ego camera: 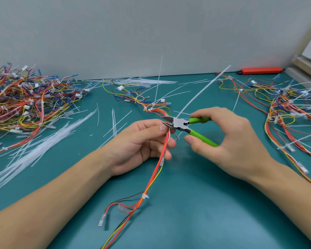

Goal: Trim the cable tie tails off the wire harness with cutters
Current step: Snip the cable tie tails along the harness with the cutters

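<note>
1. The green table [187, 186] fills most of the frame, with a grey wall behind it.
2. A big pile of wire bundles [25, 103] sits at the upper left. I cannot tell from here if all of those are trimmed.
3. Another pile of wire bundles [293, 112] lies at the right edge. Long white tails stick out of it, so I think these are not done yet.
4. Loose white cable ties [31, 155] lie spread over the left side of the table.
5. The left hand [142, 146] is in the middle of the frame. Its fingers and thumb are curled round the wire harness [156, 169] and pinch it near the top.
6. The right hand [224, 139] is just right of it. Its thumb and fingers are wrapped round the green handles of the cutters [185, 124].
7. The harness runs from the far middle of the table, through the left hand, down to the bottom of the frame.
8. The cutter blades are a little apart, right at the harness beside the left thumb.
9. A long white tail [203, 90] rises from that spot toward the upper right. It looks uncut.
10. Another tail [158, 81] stands straight up farther back, so that one is left too.
11. Low down, one tie [145, 196] looks already short.
</note>
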Motion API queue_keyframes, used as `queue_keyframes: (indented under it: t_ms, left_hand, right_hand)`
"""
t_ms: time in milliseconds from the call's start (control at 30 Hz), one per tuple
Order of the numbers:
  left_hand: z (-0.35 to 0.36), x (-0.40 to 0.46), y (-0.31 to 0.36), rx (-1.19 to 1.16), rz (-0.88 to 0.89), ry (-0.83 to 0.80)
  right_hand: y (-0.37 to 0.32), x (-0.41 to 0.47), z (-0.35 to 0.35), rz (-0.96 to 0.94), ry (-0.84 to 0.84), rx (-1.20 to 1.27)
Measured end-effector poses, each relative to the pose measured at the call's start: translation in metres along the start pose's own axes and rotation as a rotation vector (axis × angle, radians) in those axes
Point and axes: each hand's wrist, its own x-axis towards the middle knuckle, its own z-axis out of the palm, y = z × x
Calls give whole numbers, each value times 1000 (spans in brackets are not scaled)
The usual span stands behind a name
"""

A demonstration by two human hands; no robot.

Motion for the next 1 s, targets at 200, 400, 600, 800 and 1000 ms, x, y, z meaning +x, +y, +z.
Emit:
queue_keyframes:
  t_ms: [200,400,600,800,1000]
  left_hand:
    - [0,0,0,-9,11,1]
    - [2,0,1,-10,8,18]
    - [3,0,1,14,4,31]
    - [3,0,0,32,14,31]
    - [4,-1,-1,41,33,49]
  right_hand:
    - [-2,1,-2,69,-6,34]
    - [-5,-1,-2,95,13,16]
    - [-6,-1,0,63,-8,-24]
    - [-6,-1,-1,31,-17,-39]
    - [-3,0,0,51,-22,-20]
